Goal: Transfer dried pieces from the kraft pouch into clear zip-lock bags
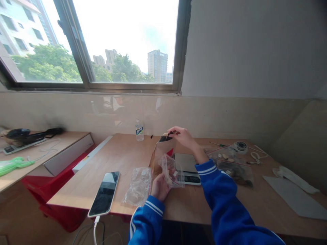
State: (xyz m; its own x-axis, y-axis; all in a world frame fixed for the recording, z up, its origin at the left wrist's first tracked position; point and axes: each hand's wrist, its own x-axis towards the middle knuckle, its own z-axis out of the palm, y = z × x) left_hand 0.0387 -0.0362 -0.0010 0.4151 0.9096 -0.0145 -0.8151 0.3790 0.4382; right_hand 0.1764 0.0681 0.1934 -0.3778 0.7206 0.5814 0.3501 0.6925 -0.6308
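My left hand [160, 188] is closed around a clear zip bag [171, 170] with a few small pale pieces inside. Above the open top of a brown paper bag [163, 149], my right hand [182, 135] pinches something small and dark that I cannot make out. The paper bag stands upright and has a red mark on its side. Behind the zip bag sits a kitchen scale [185, 163], its display partly covered. Flat on the table, left of my left hand, lies another clear plastic bag [139, 183].
A phone [104, 194] on a white cable lies at the table's left front. A clear bottle [139, 131] stands near the wall. To the right are bags of pieces [235, 172], a round white device [240, 147] and a grey board [293, 197]. A red stool [58, 194] stands between the tables.
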